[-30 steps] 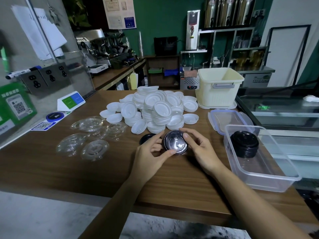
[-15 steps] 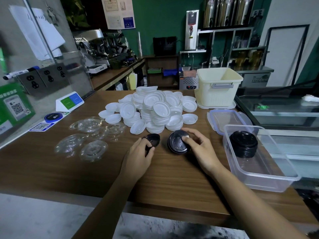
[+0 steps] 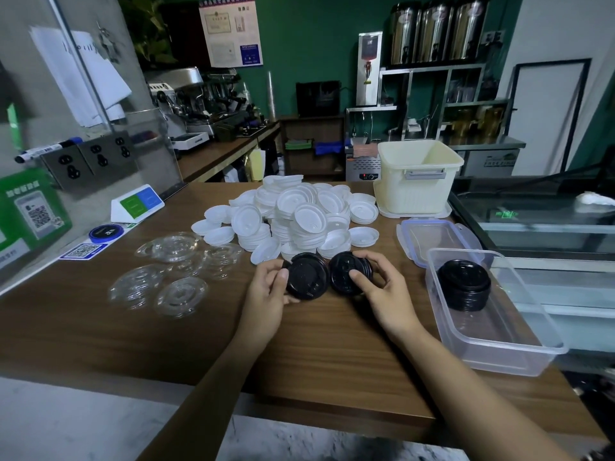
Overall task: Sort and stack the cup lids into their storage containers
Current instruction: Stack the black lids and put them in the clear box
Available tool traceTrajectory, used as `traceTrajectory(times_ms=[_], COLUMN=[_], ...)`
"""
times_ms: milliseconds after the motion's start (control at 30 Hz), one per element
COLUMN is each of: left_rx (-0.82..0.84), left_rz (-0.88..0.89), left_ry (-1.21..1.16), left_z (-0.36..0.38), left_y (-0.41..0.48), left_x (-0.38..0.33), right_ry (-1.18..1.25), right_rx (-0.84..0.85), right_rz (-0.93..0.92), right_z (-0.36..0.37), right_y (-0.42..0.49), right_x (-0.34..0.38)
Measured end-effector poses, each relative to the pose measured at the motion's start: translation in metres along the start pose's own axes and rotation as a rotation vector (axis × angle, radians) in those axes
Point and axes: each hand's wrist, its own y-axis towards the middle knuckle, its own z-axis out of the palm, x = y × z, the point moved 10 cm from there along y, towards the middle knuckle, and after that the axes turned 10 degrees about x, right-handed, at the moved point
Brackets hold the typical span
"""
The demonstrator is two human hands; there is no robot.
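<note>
Hands — left hand [image 3: 266,292], right hand [image 3: 387,292] — half-hide two black lids [image 3: 307,277].

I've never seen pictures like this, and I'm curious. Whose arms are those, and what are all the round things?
There's no robot here: those are a person's arms. The camera sits on their head and looks down, so you see what they see. The left hand holds one black lid, and the right hand holds another black lid. On the wooden table lie a pile of white lids and some clear lids. A see-through box already holds a stack of black lids.
</note>
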Motion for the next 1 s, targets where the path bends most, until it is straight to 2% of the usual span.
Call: traceTrajectory(times_ms=[200,433,633,833,1000], left_rx=[0.044,-0.113,-0.111,0.047,-0.056], left_rz=[-0.034,-0.151,-0.129,-0.061,-0.074], left_ry=[0.014,-0.420,-0.163,-0.009,0.161], left_z=[0.034,0.030,0.028,0.044,0.035], left_y=[0.013,0.012,0.011,0.007,0.004], left_x=[0.001,0.029,0.028,0.013,0.015], right_ry=[0.034,-0.032,-0.032,-0.049,-0.055], right_rx=[0.003,0.048,0.046,0.023,0.022], right_rz=[0.019,0.043,0.017,0.021,0.037], right_z=[0.003,0.009,0.009,0.006,0.005], right_y=[0.001,0.002,0.001,0.001,0.000], right_x=[0.001,-0.002,0.002,0.001,0.001])
